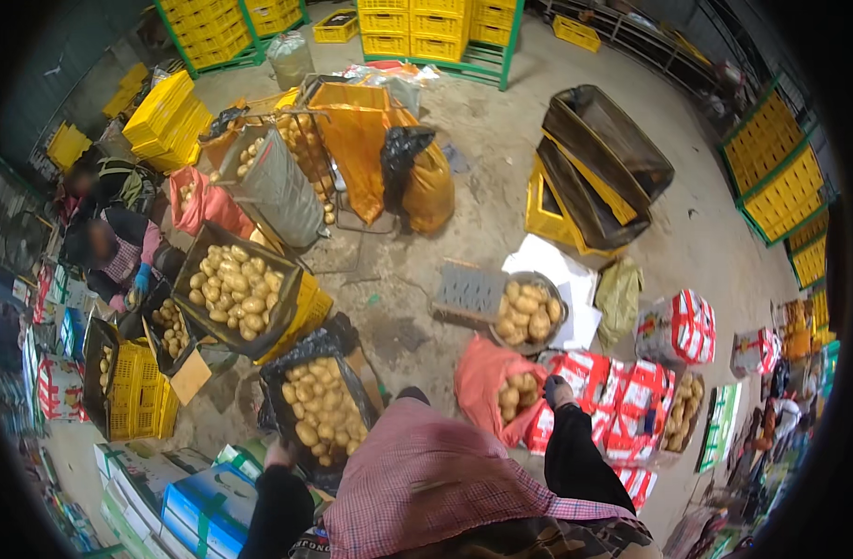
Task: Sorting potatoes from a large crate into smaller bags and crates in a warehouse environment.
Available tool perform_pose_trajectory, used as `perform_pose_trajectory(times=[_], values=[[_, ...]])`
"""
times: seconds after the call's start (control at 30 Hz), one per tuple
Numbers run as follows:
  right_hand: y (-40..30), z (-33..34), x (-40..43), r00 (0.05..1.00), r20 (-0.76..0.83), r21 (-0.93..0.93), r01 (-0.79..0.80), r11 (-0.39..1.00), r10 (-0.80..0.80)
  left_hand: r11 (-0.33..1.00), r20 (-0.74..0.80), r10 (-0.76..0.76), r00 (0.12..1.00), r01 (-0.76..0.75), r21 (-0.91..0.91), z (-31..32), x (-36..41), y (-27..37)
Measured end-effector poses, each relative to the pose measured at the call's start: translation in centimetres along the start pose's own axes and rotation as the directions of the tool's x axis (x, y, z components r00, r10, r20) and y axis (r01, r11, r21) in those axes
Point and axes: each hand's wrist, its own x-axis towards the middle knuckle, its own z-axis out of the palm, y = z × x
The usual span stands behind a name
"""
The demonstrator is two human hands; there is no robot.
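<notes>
My right hand (558, 391), in a dark glove, is at the rim of a pink woven sack (479, 374) with potatoes (517, 397) in its mouth; whether its fingers grip the rim is unclear. Beside a carton lined with black plastic (276, 388) and filled with potatoes (325, 412) is my left hand (280, 454), blurred, its fingers hard to make out. Above the pink sack, a round metal bowl (561, 318) holds more potatoes (528, 311). Red and white printed bags (629, 405) lie right of my right hand.
At the left, a seated co-worker in a blue glove (142, 278) bends near crates of potatoes; another person is behind. Blue and white cartons (213, 503) stand lower left. A grey perforated block (470, 290) sits beside the bowl. Lined yellow crates (594, 175) and an orange sack (426, 189) stand farther off.
</notes>
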Motion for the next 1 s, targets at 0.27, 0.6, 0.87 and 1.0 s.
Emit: perform_pose_trajectory(times=[0.27,0.6,0.87,1.0], values=[[-32.1,11.3,14.3,0.918,0.22,-0.341,0.39,0.855,-0.331,0.916,0.111,-0.402,0.909,0.4,0.033,1.4,9.3,-0.6],[-59.1,11.2,28.5,0.956,0.144,-0.225,0.282,0.933,-0.254,0.835,-0.39,0.306,0.868,-0.442,-0.327,-22.6,41.2,37.0],[-82.0,18.4,59.2,0.698,0.033,0.344,0.664,0.664,-0.715,0.764,-0.367,0.216,0.905,-0.391,-0.514,-24.6,50.3,52.2],[-92.5,25.3,71.7,0.851,-0.03,0.377,0.496,0.782,-0.525,0.836,-0.181,0.083,0.98,-0.168,-0.522,-22.8,51.1,54.3]])
